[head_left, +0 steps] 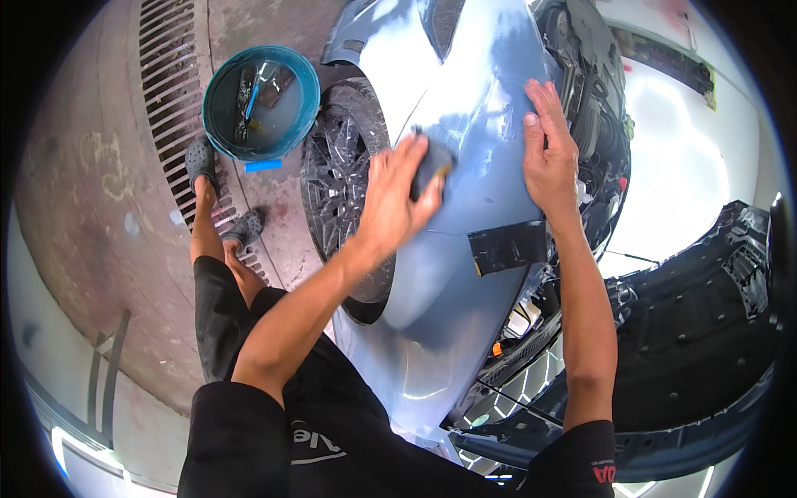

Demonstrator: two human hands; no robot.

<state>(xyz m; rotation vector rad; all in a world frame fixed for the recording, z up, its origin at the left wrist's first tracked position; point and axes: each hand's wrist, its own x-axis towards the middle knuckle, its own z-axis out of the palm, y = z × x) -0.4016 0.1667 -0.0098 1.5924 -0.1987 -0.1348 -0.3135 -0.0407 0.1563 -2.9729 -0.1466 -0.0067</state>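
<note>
My left hand [390, 195] is closed around a folded piece of dark grey sandpaper [433, 166], pressed against the blue-grey car fender [465, 195] above the wheel arch. The hand and sandpaper are slightly blurred. A yellowish edge shows under the fingers; whether a backing pad is inside cannot be seen. Along the fender's upper edge by the engine bay, my right hand [552, 162] lies flat with fingers stretched out and nothing in it. A black, wet-looking sheet [508, 246] sits on the fender between my forearms. Whitish, shiny wet patches cover the bodywork.
On the floor to the left, a teal bucket [264, 152] holds cloudy water, dark sheets and a blue strip. Beside it runs a slotted floor drain [166, 75]. The dark wheel [336, 174] stands below the fender. To the right are the engine bay [589, 91] and the raised hood [689, 332].
</note>
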